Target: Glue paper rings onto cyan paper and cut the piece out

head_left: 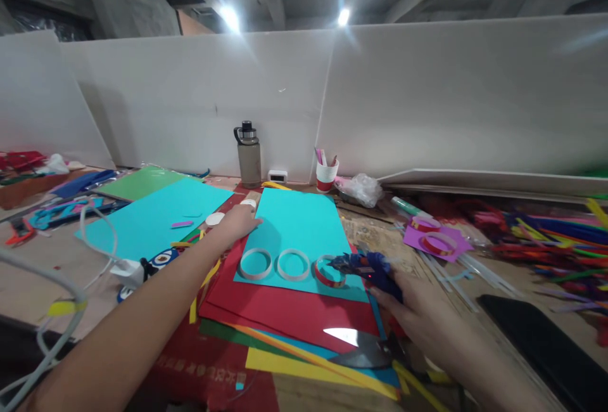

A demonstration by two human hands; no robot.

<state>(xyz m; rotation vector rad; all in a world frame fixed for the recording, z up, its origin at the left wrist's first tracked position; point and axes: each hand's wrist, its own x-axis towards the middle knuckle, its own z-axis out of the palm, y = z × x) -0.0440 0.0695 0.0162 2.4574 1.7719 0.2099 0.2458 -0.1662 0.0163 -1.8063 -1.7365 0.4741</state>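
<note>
My right hand [403,298] is closed around a blue hot glue gun [377,267]. Its nozzle points left, over a red-and-white paper ring [331,282] on a turquoise sheet [301,222]. To the left of that ring, two white paper rings [255,264] stand in a row near the sheet's front edge. My left hand [240,220] reaches to the sheet's left edge, its thumb stretched out there and its other fingers partly hidden. Just beyond it is a white disc [248,203]; another white disc [215,218] lies left of the hand.
Scissors [365,356] lie across coloured sheets at the front. A dark phone [536,348] and pipe cleaners [546,253] are at the right. Behind stand a bottle [249,158] and a pen cup [327,176]. A white cable [71,291] loops at the left.
</note>
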